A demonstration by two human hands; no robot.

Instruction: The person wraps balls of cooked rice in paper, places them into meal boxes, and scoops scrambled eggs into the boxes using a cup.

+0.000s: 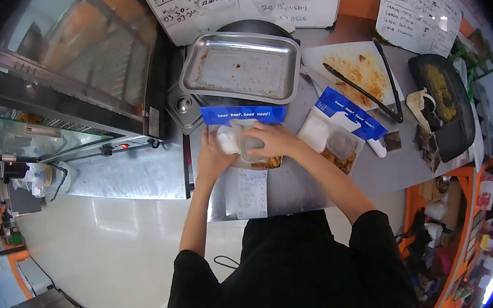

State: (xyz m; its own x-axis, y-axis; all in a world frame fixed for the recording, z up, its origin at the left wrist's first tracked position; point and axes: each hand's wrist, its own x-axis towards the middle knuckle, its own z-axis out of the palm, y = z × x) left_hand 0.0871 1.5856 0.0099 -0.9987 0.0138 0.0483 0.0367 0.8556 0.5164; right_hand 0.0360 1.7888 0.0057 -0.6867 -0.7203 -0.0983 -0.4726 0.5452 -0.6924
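Nr the L edge of the worktop (298,189), back a bit from its front edge, sits the first food box (243,115), w/ its blue flap up at the back. Your L hand (215,155) is half open round the box's L side, fingers up that edge & thumb by the white pack (228,136); can't tell how hard it grips. Your R hand (272,140) has its fingers bent & closed on the clear cup (247,150), which is in the R half of the same box, just beside the white pack. Some brown food (266,163) shows at that box's front R corner. Btwn the box & the worktop's front edge, nr the front L corner, lies a long paper slip (253,192) w/ tiny print. To the R, apart from the first, is a 2nd box (352,115), also w/ a blue flap, holding white stuff, a cup & brown food. Toward the back edge you've got a big metal tray (240,72) w/ a few bits in it, & R of that a messy white board (317,56) w/ black tongs (355,88) on it. Nr the R end is a black tub (469,108) w/ yellow stuff.
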